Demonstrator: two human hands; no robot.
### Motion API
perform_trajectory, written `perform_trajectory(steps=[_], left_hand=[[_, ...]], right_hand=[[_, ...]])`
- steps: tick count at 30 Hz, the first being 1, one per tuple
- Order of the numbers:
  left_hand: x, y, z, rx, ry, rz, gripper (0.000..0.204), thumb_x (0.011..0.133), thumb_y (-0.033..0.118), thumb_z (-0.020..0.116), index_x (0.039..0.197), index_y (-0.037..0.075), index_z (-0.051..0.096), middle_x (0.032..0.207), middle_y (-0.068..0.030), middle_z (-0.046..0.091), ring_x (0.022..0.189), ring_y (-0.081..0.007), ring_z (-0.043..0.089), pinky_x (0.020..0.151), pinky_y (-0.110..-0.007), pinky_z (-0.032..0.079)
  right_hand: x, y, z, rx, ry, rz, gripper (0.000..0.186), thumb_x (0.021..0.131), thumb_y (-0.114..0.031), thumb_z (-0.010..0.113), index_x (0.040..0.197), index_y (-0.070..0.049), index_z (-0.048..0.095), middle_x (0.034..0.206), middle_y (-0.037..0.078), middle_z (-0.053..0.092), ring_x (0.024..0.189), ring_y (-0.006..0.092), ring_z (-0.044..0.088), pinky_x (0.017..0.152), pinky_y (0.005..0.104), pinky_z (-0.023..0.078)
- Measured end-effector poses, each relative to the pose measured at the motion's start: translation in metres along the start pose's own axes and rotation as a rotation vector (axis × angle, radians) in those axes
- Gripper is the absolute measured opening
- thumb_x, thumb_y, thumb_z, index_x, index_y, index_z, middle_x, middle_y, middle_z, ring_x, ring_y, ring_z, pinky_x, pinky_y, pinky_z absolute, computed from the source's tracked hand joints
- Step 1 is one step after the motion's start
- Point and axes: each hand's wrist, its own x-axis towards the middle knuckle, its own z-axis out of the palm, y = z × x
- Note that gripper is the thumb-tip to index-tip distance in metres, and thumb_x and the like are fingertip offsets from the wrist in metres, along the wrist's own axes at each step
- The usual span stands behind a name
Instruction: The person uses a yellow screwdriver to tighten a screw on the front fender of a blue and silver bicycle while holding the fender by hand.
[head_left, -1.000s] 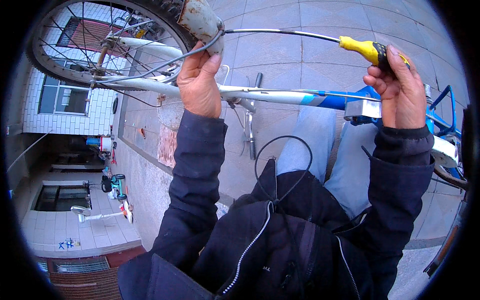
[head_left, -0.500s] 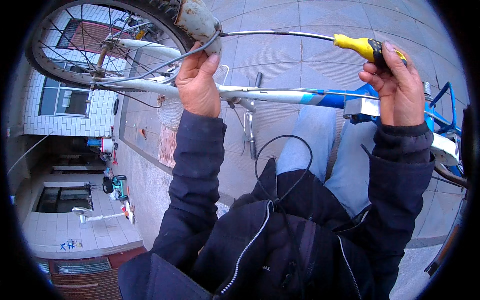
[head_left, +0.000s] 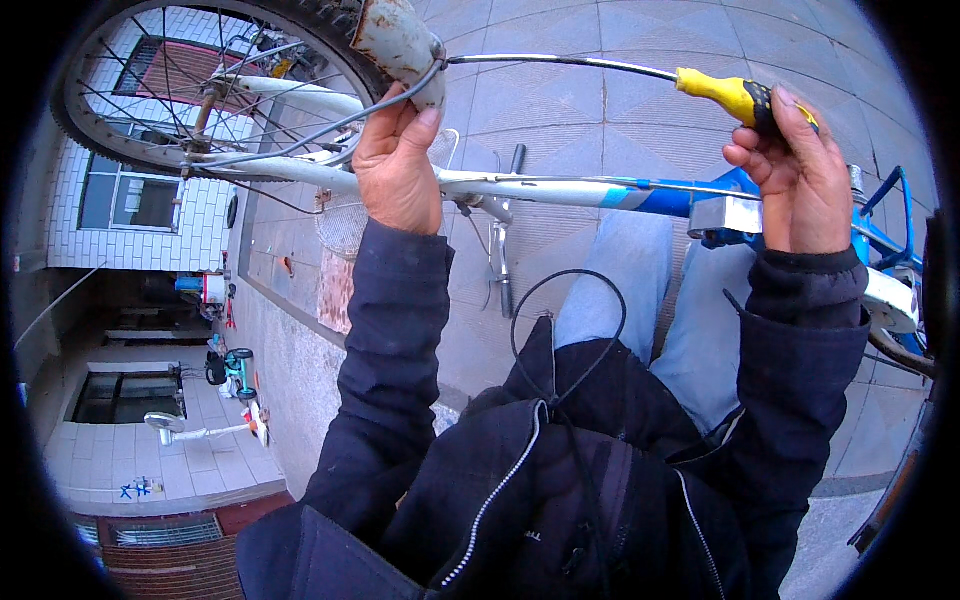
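Observation:
A white and blue bicycle (head_left: pixel 590 192) lies across the view. My left hand (head_left: pixel 395 175) grips the rusty white mudguard (head_left: pixel 395 40) beside the front tyre, its fingers by a grey cable (head_left: pixel 345 125). My right hand (head_left: pixel 795 170) is closed on a yellow and black screwdriver handle (head_left: pixel 725 92). A long, thin, slightly curved rod (head_left: pixel 560 59) runs from that handle to the mudguard; whether it is joined to the handle is unclear. A loop of black cable (head_left: pixel 620 320) lies over my lap and jacket.
The handlebar (head_left: pixel 508 280) and wire basket (head_left: pixel 340 225) are below the frame tube. Paving (head_left: pixel 540 100) surrounds the bicycle. At the left are a tiled wall (head_left: pixel 75 240), a small teal wheeled toy (head_left: pixel 240 375) and a white fan-like object (head_left: pixel 175 425).
The yellow handle and my right hand dipped slightly leftward, then moved back up and right. My left hand stays on the mudguard.

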Motion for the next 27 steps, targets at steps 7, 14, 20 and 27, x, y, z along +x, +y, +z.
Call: perform_trajectory(steps=[7,14,20,27], left_hand=[[0.0,0.0,0.0,0.016,0.009,0.001,0.04,0.077,-0.006,0.059,0.116,0.0,0.054,0.113,-0.0136,0.057,0.107,-0.0211,0.053,0.095,-0.034,0.038],[0.0,-0.002,-0.003,0.05,0.026,0.005,0.038,0.077,-0.004,0.06,0.115,-0.001,0.054,0.113,-0.013,0.057,0.107,-0.0205,0.053,0.094,-0.033,0.038],[-0.001,-0.004,-0.003,0.036,0.015,0.019,0.041,0.077,-0.001,0.061,0.118,-0.001,0.052,0.116,-0.0126,0.056,0.107,-0.0199,0.052,0.093,-0.031,0.038],[-0.007,0.003,0.0,0.019,-0.045,-0.004,0.049,0.078,0.002,0.062,0.124,-0.002,0.046,0.122,-0.0144,0.051,0.113,-0.0213,0.048,0.097,-0.032,0.035]], right_hand=[[-0.001,0.0,0.0,-0.001,0.003,-0.002,0.04,0.084,-0.029,0.061,0.109,0.001,0.051,0.088,0.015,0.058,0.075,0.0203,0.063,0.072,0.0304,0.055],[-0.002,-0.001,0.002,0.018,0.014,-0.032,0.037,0.085,-0.024,0.061,0.112,-0.002,0.05,0.09,0.016,0.058,0.076,0.0188,0.063,0.073,0.029,0.054],[-0.001,-0.008,-0.001,0.007,0.009,0.005,0.041,0.08,-0.022,0.067,0.11,0.0,0.051,0.092,0.017,0.059,0.074,0.0208,0.065,0.066,0.0274,0.056],[-0.009,-0.015,0.001,-0.028,0.041,0.048,0.04,0.079,-0.019,0.068,0.11,0.0,0.051,0.091,0.017,0.058,0.072,0.0196,0.064,0.062,0.0261,0.055]])
